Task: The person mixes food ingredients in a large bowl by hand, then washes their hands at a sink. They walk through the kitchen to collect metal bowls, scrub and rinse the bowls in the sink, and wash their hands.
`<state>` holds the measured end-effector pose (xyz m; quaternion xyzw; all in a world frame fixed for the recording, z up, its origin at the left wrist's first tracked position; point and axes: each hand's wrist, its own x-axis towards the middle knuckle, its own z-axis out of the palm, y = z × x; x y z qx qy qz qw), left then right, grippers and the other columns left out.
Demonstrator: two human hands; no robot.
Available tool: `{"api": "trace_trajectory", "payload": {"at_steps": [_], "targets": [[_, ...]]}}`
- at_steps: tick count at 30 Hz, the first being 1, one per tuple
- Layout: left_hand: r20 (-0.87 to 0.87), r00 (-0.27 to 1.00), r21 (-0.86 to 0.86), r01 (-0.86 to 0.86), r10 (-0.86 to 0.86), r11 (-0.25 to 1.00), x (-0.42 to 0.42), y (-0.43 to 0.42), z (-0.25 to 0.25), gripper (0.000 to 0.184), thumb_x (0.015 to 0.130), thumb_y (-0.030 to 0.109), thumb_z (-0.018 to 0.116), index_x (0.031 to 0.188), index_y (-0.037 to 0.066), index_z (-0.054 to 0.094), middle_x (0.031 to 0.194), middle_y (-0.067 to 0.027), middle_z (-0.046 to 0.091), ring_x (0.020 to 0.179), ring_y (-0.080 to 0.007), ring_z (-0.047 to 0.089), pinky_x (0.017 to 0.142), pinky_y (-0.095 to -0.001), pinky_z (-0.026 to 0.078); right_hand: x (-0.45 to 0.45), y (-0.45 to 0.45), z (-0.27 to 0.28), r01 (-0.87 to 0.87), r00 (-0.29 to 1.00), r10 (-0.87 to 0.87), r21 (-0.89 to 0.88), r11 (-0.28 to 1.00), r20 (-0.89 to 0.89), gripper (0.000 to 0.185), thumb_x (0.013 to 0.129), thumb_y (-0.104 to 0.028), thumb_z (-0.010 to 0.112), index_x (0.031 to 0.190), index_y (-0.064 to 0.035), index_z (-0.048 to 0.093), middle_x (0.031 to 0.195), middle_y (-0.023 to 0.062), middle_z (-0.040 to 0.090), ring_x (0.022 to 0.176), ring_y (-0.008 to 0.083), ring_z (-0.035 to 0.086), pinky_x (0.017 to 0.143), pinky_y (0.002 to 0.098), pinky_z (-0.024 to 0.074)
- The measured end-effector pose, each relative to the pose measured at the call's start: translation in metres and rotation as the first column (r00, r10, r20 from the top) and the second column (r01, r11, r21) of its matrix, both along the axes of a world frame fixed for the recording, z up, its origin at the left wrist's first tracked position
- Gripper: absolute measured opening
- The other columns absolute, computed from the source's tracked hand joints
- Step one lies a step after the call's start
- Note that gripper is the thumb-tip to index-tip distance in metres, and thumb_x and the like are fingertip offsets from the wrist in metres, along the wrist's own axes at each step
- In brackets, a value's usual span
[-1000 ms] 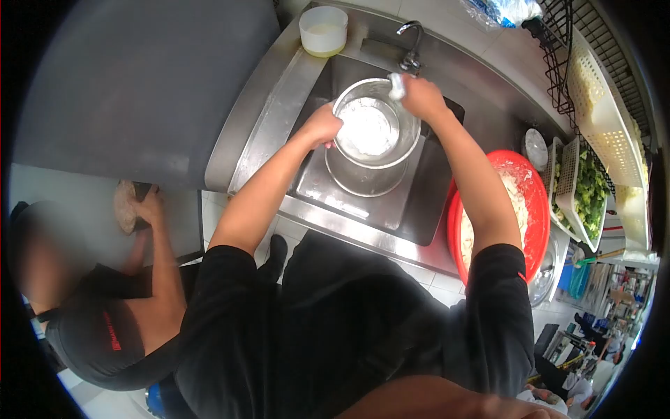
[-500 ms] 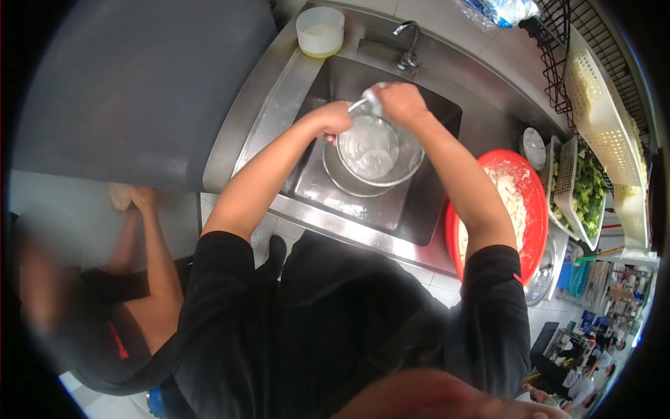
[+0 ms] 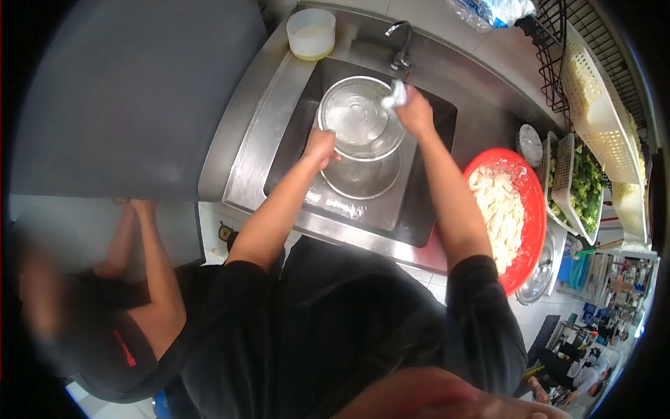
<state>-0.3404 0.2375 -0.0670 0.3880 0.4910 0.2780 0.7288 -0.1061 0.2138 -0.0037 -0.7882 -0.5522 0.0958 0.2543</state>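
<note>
My left hand (image 3: 321, 148) grips the near-left rim of a shiny round metal bowl (image 3: 354, 119), tilted so its wet inside faces up toward me. In my right hand (image 3: 417, 112) is a white, slightly blurred wad, a cloth or sponge (image 3: 395, 96), against the bowl's right rim. Under the bowl, a second round metal vessel (image 3: 363, 181) stands in the steel sink (image 3: 427, 202), partly covered by it. The faucet (image 3: 402, 49) rises just behind, and I cannot make out any running water.
On the right sits a red basin (image 3: 536, 209) of pale pieces, beside white baskets (image 3: 558, 192) of greens. A translucent tub (image 3: 311, 35) stands on the sink's back-left corner. A grey panel (image 3: 132, 98) borders the left, with a co-worker's hands (image 3: 139, 204) below it.
The bowl has turned to face upward more, and my left hand has moved down along its rim. My right hand with the white wad has shifted to the right rim.
</note>
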Motion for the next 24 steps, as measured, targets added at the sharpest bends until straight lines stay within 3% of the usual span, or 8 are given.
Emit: {"api": "trace_trajectory", "payload": {"at_steps": [3, 7, 9, 13, 17, 20, 23, 24], "targets": [[0.034, 0.995, 0.14, -0.099, 0.095, 0.985, -0.004, -0.015, 0.0, 0.052, 0.081, -0.002, 0.039, 0.133, 0.003, 0.037, 0.103, -0.0219, 0.06, 0.053, -0.0249, 0.061, 0.032, -0.0308, 0.044, 0.003, -0.013, -0.042, 0.102, 0.968, -0.103, -0.016, 0.995, -0.227, 0.045, 0.07, -0.021, 0.067, 0.112, -0.0068, 0.056, 0.102, 0.0221, 0.064, 0.098, 0.0396, 0.06, 0.084, 0.0471, 0.0478], [-0.173, 0.983, 0.23, -0.019, 0.06, 0.973, -0.009, -0.001, 0.034, 0.063, 0.078, -0.002, 0.038, 0.141, 0.006, 0.03, 0.099, -0.0247, 0.061, 0.048, -0.0246, 0.061, 0.028, -0.0298, 0.04, 0.003, -0.004, -0.009, -0.076, 0.995, 0.073, -0.039, 0.996, -0.067, 0.044, 0.071, -0.02, 0.067, 0.112, -0.0077, 0.056, 0.1, 0.0206, 0.064, 0.095, 0.0386, 0.061, 0.081, 0.0467, 0.0487], [-0.45, 0.852, 0.214, 0.395, -0.269, 0.893, -0.016, 0.003, 0.055, 0.071, 0.077, -0.002, 0.038, 0.145, 0.013, 0.025, 0.104, -0.0254, 0.06, 0.052, -0.025, 0.063, 0.03, -0.0297, 0.043, -0.002, 0.004, 0.004, -0.366, 0.906, 0.36, -0.012, 0.93, 0.225, 0.04, 0.073, -0.017, 0.065, 0.112, -0.0089, 0.057, 0.097, 0.0193, 0.065, 0.091, 0.0371, 0.062, 0.078, 0.0463, 0.0497], [-0.667, 0.581, 0.06, 0.667, -0.468, 0.743, -0.004, 0.005, 0.09, 0.076, 0.077, -0.001, 0.038, 0.148, 0.02, 0.02, 0.113, -0.0235, 0.058, 0.063, -0.0273, 0.066, 0.04, -0.0312, 0.053, -0.034, 0.015, 0.037, -0.643, 0.673, 0.66, -0.177, 0.745, 0.334, 0.036, 0.074, -0.021, 0.068, 0.108, -0.016, 0.061, 0.097, 0.014, 0.065, 0.089, 0.0346, 0.062, 0.075, 0.0443, 0.0503], [-0.517, 0.755, 0.088, 0.516, -0.404, 0.852, -0.013, 0.008, 0.072, 0.078, 0.079, 0.0, 0.038, 0.149, 0.022, 0.012, 0.126, -0.0203, 0.052, 0.08, -0.0296, 0.067, 0.045, -0.0352, 0.057, -0.019, 0.022, 0.02, -0.676, 0.729, 0.656, 0.055, 0.735, 0.196, 0.037, 0.074, -0.02, 0.07, 0.109, -0.0171, 0.06, 0.096, 0.0143, 0.065, 0.09, 0.035, 0.062, 0.076, 0.0442, 0.0497], [-0.262, 0.946, 0.151, 0.234, -0.19, 0.96, -0.024, 0.005, 0.064, 0.077, 0.082, 0.001, 0.038, 0.149, 0.02, 0.005, 0.144, -0.0148, 0.035, 0.109, -0.0365, 0.057, 0.048, -0.0419, 0.059, -0.012, 0.008, -0.029, -0.184, 0.972, 0.207, 0.181, 0.966, -0.115, 0.045, 0.071, -0.015, 0.072, 0.114, -0.0147, 0.058, 0.101, 0.0144, 0.065, 0.095, 0.0345, 0.062, 0.079, 0.0419, 0.0495], [-0.261, 0.962, 0.204, 0.133, -0.077, 0.97, -0.024, 0.003, 0.037, 0.082, 0.079, -0.003, 0.038, 0.15, 0.02, 0.003, 0.15, -0.0118, 0.025, 0.112, -0.0422, 0.053, 0.055, -0.0459, 0.06, -0.026, -0.02, -0.072, 0.056, 0.942, 0.028, 0.239, 0.969, -0.333, 0.046, 0.072, -0.01, 0.065, 0.118, -0.0058, 0.056, 0.103, 0.0165, 0.066, 0.094, 0.0288, 0.065, 0.082, 0.0364, 0.0494], [-0.238, 0.97, 0.179, 0.096, -0.051, 0.979, -0.025, 0.001, 0.033, 0.083, 0.079, -0.004, 0.037, 0.15, 0.021, 0.002, 0.15, -0.0116, 0.025, 0.113, -0.0411, 0.053, 0.055, -0.0432, 0.061, -0.021, -0.019, -0.118, 0.136, 0.788, 0.113, 0.35, 0.927, -0.605, 0.044, 0.072, -0.004, 0.06, 0.116, 0.0003, 0.054, 0.099, 0.0139, 0.066, 0.089, 0.0232, 0.065, 0.08, 0.0333, 0.0496]]}}
